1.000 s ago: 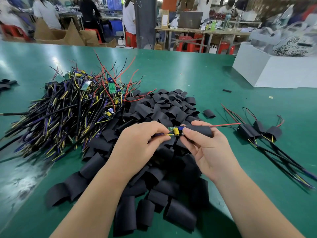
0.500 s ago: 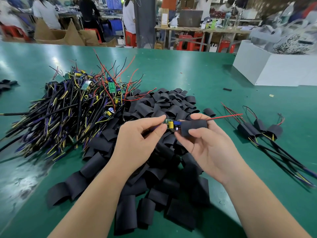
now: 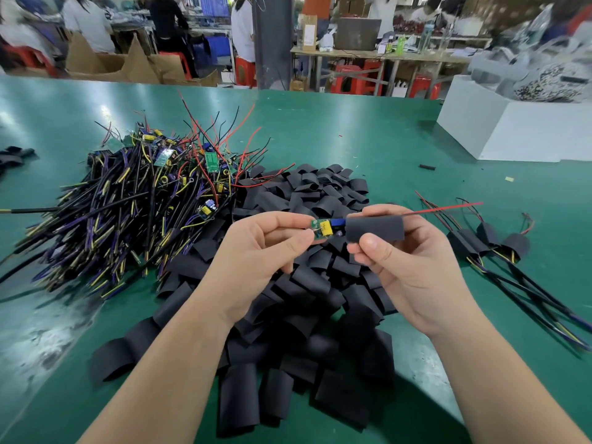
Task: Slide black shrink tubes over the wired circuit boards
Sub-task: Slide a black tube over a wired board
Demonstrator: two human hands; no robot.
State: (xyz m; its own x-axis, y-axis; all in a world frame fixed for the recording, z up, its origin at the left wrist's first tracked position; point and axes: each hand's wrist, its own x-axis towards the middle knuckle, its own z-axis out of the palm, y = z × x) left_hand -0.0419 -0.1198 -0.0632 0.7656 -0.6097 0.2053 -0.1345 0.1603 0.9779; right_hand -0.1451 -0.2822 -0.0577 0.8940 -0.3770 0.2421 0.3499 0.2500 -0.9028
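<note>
The black shrink tube (image 3: 374, 229) lies level in the air between the two hands, pinched by the right one, and its left mouth has just taken in the right end of a small green circuit board (image 3: 325, 228).

Far to the left of the left hand, a heap of wired boards (image 3: 128, 203) sprawls on the green table (image 3: 352, 136), dark cables fanned toward the near left and thin red leads sticking up. The left forearm comes in from the lower left. The left hand (image 3: 256, 261) is raised above the pile, and its thumb and forefinger pinch the left end of the board; the other fingers curl beneath.

Under and behind both hands spreads a pile of loose tubes (image 3: 240, 402). The right forearm enters from the lower right. The right hand (image 3: 413, 267) grips the tube with the thumb at the front and the fingers wrapped behind it. A red wire (image 3: 448, 208) runs out of the tube's right end, pointing right and slightly up.

To the right of the right hand lie a few sleeved boards (image 3: 487, 241), their cables trailing toward the near right. Beyond them stands a white box (image 3: 512, 136).
</note>
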